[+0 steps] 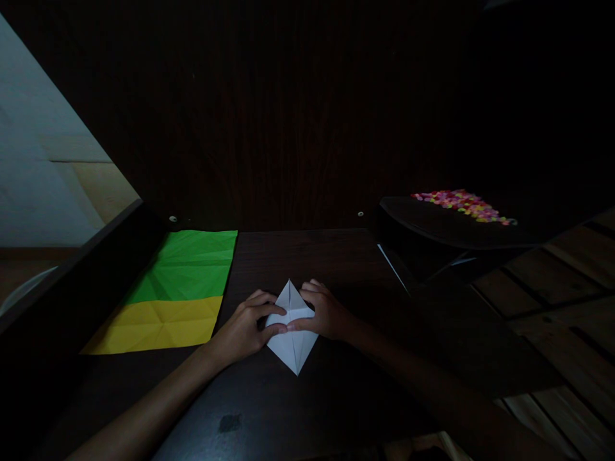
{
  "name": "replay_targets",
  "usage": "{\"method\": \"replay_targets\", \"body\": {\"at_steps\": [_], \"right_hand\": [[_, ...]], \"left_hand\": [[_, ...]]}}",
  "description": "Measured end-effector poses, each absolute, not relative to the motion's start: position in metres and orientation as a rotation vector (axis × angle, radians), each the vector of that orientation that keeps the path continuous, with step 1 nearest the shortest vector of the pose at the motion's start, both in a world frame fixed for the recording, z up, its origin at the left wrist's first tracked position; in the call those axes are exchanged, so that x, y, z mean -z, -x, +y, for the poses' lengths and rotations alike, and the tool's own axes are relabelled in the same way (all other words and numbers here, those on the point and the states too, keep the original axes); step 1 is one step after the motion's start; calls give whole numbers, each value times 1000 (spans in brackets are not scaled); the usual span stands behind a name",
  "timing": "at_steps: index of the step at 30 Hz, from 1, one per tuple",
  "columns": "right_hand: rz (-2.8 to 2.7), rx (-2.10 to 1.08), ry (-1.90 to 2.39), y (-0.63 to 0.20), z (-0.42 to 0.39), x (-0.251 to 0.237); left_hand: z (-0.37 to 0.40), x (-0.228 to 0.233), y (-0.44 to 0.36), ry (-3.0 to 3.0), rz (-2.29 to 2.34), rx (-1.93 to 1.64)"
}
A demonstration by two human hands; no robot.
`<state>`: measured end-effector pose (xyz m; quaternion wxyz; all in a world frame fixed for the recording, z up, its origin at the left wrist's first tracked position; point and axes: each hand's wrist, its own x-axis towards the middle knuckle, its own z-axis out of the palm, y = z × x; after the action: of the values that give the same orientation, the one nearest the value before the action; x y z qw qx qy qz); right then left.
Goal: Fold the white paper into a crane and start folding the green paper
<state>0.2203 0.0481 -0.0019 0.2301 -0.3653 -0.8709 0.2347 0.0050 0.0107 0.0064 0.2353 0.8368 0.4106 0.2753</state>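
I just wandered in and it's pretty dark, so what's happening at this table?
A person is folding a white paper on a dark wooden table. The left hand and right hand press its middle, thumbs meeting; it lies as a diamond shape. Creased green paper and yellow paper lie to the left, colourful small pieces far right.

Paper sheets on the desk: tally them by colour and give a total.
White, folded into a diamond shape under both hands: 1
Green, creased, lying flat at the left: 1
Yellow, creased, lying flat, its far edge meeting the green one: 1
Total: 3

The left hand and the right hand press on the white paper.
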Motion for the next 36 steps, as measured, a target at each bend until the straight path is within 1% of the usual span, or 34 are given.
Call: {"method": "replay_targets", "body": {"at_steps": [7,28,31,36], "right_hand": [[-2391,-655,973,-221,49,2],[-2361,-608,1028,-220,48,5],[-2299,-653,1064,-220,46,3],[-2258,-823,1088,-226,47,-2]], "left_hand": [[6,-9,-11,-2288,1219,-687],[-7,-10,-22,-2366,1341,-626],[-7,-9,-22,-2365,1343,-623],[-7,-7,-21,-2367,1345,-617]]}}
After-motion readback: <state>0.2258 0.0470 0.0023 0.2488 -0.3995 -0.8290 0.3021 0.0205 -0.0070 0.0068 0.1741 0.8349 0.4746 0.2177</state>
